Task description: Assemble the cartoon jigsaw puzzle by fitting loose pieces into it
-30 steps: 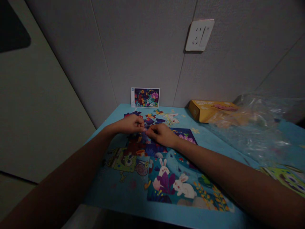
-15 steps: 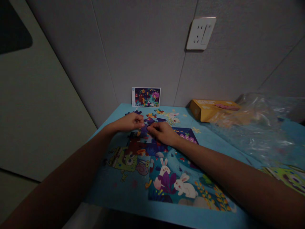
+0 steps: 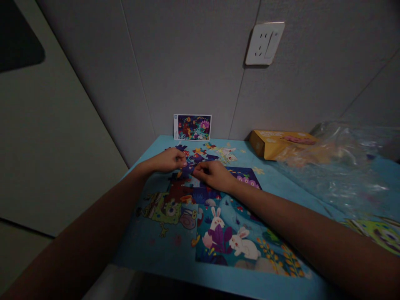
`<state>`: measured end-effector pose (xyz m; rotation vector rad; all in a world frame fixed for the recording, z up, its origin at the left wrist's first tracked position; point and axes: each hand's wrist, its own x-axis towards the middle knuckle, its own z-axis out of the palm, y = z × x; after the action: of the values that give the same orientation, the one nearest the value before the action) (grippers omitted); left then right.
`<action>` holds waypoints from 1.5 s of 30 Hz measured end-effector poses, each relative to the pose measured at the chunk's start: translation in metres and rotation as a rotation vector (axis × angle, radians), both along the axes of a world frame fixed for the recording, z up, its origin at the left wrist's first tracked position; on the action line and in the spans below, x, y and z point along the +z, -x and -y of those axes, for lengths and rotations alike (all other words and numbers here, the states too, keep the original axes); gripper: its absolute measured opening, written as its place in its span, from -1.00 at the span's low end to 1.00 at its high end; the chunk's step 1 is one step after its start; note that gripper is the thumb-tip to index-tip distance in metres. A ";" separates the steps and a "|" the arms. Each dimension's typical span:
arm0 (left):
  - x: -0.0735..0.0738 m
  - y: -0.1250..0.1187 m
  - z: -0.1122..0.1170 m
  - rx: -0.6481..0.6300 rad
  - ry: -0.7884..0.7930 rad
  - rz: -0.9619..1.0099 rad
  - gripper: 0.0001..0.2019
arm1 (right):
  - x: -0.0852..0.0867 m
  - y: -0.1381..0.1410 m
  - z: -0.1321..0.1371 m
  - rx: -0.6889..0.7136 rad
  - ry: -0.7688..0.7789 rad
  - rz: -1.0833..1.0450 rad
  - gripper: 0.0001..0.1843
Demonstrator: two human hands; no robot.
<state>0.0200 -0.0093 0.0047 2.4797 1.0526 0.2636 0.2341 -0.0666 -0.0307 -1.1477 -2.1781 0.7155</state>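
Between my two hands is a dark purple puzzle piece (image 3: pixel 188 169), raised over the upper left of the jigsaw. The fingers of my left hand (image 3: pixel 169 160) are closed on its left side. My right hand (image 3: pixel 215 175) pinches its right edge, the wrist lying over the puzzle. Below them spreads the partly joined jigsaw puzzle (image 3: pixel 228 212), with white rabbits near the front and pink flower shapes at the back right. My right forearm hides part of it. Loose puzzle pieces (image 3: pixel 199 151) lie just beyond my hands.
A picture card (image 3: pixel 192 127) leans against the wall behind the table (image 3: pixel 156 260). At the back right lies a yellow box (image 3: pixel 281 143), partly under a crumpled clear plastic bag (image 3: pixel 340 166). A wall socket (image 3: pixel 265 43) is above. Cartoon figures decorate the tabletop.
The purple piece has tilted and shows more of its face between my fingers. Both hands have stayed in nearly the same place, and the view has shifted slightly.
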 end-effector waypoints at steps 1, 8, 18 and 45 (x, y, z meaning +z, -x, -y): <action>0.000 0.000 0.000 -0.003 0.002 0.003 -0.71 | 0.000 0.000 0.000 -0.002 0.001 -0.003 -0.78; 0.002 0.001 0.002 -0.039 0.057 0.032 -0.69 | 0.000 0.001 0.001 -0.005 -0.002 0.000 -0.79; 0.002 -0.002 0.005 -0.102 0.095 0.083 -0.66 | 0.002 0.001 0.004 -0.037 0.020 -0.017 -0.77; -0.005 -0.010 0.008 -0.070 0.265 0.088 -0.72 | 0.007 0.002 0.007 -0.144 -0.046 0.146 -0.77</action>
<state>0.0298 -0.0173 0.0001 2.2407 0.9006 0.1957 0.2316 -0.0737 -0.0237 -1.3548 -2.1906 0.5311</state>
